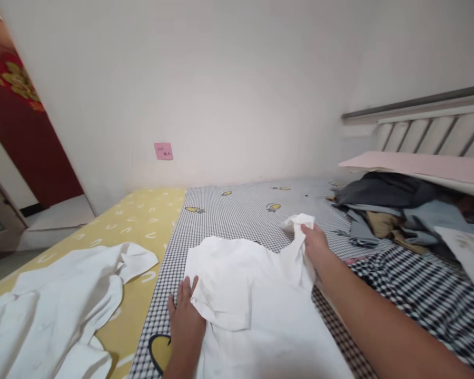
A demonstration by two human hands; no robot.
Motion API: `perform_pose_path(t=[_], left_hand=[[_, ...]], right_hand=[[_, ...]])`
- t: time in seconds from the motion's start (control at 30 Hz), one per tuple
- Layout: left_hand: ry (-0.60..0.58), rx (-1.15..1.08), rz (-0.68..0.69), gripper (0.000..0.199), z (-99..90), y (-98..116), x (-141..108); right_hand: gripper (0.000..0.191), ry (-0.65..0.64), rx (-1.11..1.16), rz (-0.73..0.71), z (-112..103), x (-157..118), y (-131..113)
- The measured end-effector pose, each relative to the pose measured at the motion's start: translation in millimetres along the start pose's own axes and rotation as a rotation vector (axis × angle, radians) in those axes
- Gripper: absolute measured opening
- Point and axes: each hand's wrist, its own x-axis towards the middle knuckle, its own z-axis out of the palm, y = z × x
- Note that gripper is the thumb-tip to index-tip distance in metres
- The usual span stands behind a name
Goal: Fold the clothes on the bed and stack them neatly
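Observation:
A white shirt [276,321] lies spread in front of me on a checked bed sheet [240,210]. Its left sleeve is folded inward over the body. My left hand [186,321] rests flat at that folded sleeve's edge, fingers stretched out and apart. On the other side, my right hand [314,242] pinches the right sleeve and lifts it a little off the bed. The shirt's lower part runs out of view at the bottom.
Another white shirt [63,305] lies loosely on the yellow sheet [150,210] at left. To the right are a pile of clothes [387,205], a black-and-white checked cloth [422,295] and a pink board [426,164]. A pink note [163,151] sticks to the wall.

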Motion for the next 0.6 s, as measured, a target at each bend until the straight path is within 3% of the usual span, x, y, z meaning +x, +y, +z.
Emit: perform_pose_path(t=[0.07, 0.17, 0.2, 0.27, 0.33, 0.37, 0.4, 0.5, 0.6], left_hand=[[-0.164, -0.034, 0.013, 0.058, -16.7, -6.3, 12.8], [-0.357, -0.045, 0.057, 0.053, -53.4, -24.4, 36.0], [-0.374, -0.033, 0.052, 0.048, -66.7, -31.4, 42.8], [-0.374, -0.005, 0.013, 0.037, -91.1, -43.2, 51.8], [-0.354, -0.007, -0.004, 0.037, -109.4, -49.0, 52.5], [-0.338, -0.026, 0.016, 0.039, -115.9, -49.2, 49.3], [-0.319, -0.054, 0.051, 0.041, -120.8, -47.8, 44.1], [-0.269, -0.143, 0.21, 0.04, -130.9, -35.7, 21.3], [-0.241, -0.21, 0.352, 0.037, -142.7, -12.4, 1.8]], right_hand=[[0.039, 0.024, -0.004, -0.08, -6.4, -25.8, -22.1], [0.041, -0.044, -0.049, -0.253, -2.7, -92.4, -41.6], [0.044, -0.118, -0.108, -0.334, 0.7, -118.5, -43.8], [0.053, -0.387, -0.311, -0.478, 5.9, -169.6, -43.4], [0.06, -0.634, -0.432, -0.469, 3.5, -214.5, -37.7], [0.059, -0.683, -0.418, -0.425, -1.9, -233.9, -32.2], [0.054, -0.675, -0.366, -0.386, -10.1, -251.3, -24.2], [0.035, -0.459, -0.082, -0.288, -48.5, -294.9, 19.5], [0.033, -0.342, 0.209, 0.058, -93.1, -331.2, 89.6]])
